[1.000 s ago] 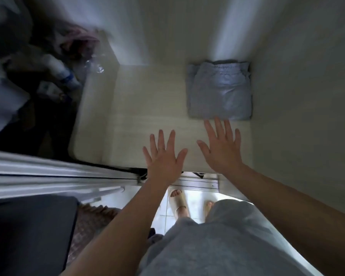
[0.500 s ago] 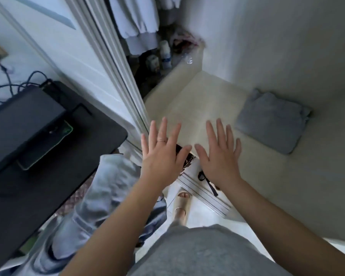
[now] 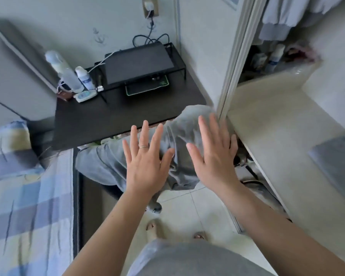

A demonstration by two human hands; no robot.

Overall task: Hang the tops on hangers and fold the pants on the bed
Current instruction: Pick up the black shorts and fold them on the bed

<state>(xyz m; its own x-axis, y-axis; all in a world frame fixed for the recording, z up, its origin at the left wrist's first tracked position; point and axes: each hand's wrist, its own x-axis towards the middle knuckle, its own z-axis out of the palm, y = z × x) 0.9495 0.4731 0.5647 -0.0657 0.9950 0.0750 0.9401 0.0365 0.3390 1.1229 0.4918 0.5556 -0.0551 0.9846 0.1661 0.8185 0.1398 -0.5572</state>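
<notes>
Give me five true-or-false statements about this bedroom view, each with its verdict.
1. The left hand and the right hand hold nothing. True.
2. Bottles stand on the desk. True.
3. The folded pants lie on the desk. False: they lie on the wardrobe shelf.
4. The desk is white. False: it is black.
5. The left hand wears a ring. True.
</notes>
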